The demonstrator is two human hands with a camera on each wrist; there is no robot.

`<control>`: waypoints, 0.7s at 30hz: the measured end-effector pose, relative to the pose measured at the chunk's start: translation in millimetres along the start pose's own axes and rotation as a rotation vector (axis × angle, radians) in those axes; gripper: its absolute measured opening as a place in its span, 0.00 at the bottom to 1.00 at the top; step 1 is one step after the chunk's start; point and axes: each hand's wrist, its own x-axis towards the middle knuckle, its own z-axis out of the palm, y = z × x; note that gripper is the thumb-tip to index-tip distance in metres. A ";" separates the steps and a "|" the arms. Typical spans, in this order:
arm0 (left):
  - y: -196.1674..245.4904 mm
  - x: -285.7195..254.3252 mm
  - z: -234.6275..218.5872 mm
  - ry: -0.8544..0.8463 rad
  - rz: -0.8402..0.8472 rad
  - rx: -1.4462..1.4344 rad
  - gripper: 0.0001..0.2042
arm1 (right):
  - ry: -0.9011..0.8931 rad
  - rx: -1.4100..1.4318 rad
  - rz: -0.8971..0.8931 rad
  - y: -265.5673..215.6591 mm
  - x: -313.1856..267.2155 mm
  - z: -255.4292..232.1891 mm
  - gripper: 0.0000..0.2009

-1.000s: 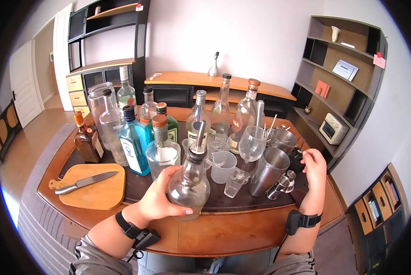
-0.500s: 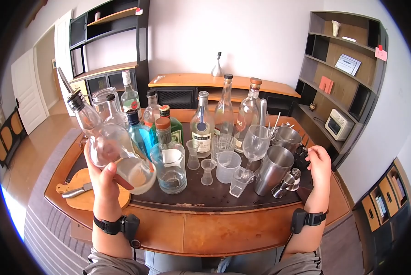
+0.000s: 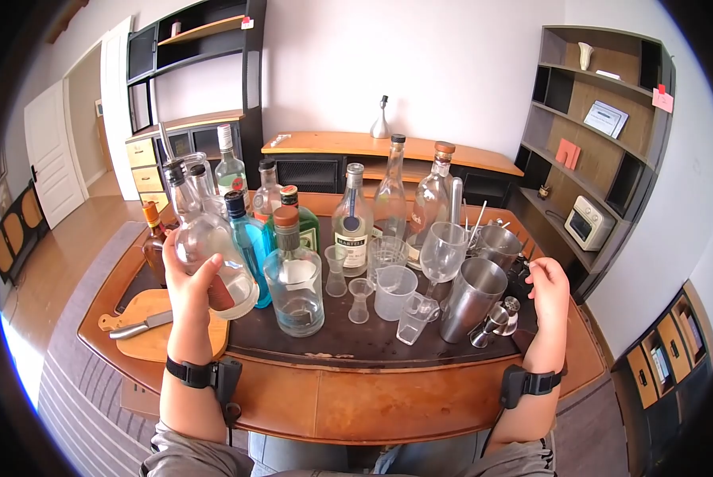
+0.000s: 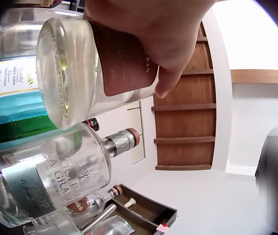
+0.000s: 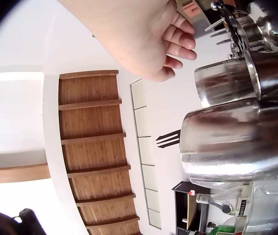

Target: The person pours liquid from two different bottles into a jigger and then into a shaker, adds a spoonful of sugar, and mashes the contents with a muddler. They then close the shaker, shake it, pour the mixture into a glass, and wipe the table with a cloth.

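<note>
Up goes the clear bottle (image 3: 215, 238), maroon label (image 4: 126, 63), metal pourer (image 3: 164, 141) on top, neck leaning left, toward the tabletop's (image 3: 404, 401) left edge

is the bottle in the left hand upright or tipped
Tipped: in the head view, the bottle in the left hand leans, its neck up and left of its base.

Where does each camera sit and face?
Head: on the person's head, facing forward and down over the brown, dark-topped table; both arms show.
Left wrist: on that wrist, facing the left fingers holding a round clear glass bottle.
Right wrist: on that wrist, facing the right fingers and shiny steel cups.
Head and left wrist share the blue glass bottle.
</note>
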 end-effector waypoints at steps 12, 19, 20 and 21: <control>2.4 -0.8 5.1 -0.007 -0.049 0.032 0.39 | -0.008 0.008 -0.003 0.8 0.0 -0.5 0.06; 5.3 -2.1 6.3 -0.006 -0.016 0.043 0.39 | -0.010 -0.001 -0.002 -0.9 -1.1 0.9 0.06; 5.1 -1.7 5.1 -0.004 -0.012 0.044 0.39 | -0.007 -0.004 -0.003 -1.5 -1.7 1.6 0.06; 5.2 -1.3 3.9 -0.003 -0.008 0.045 0.39 | -0.003 -0.007 -0.003 -2.1 -2.2 2.1 0.06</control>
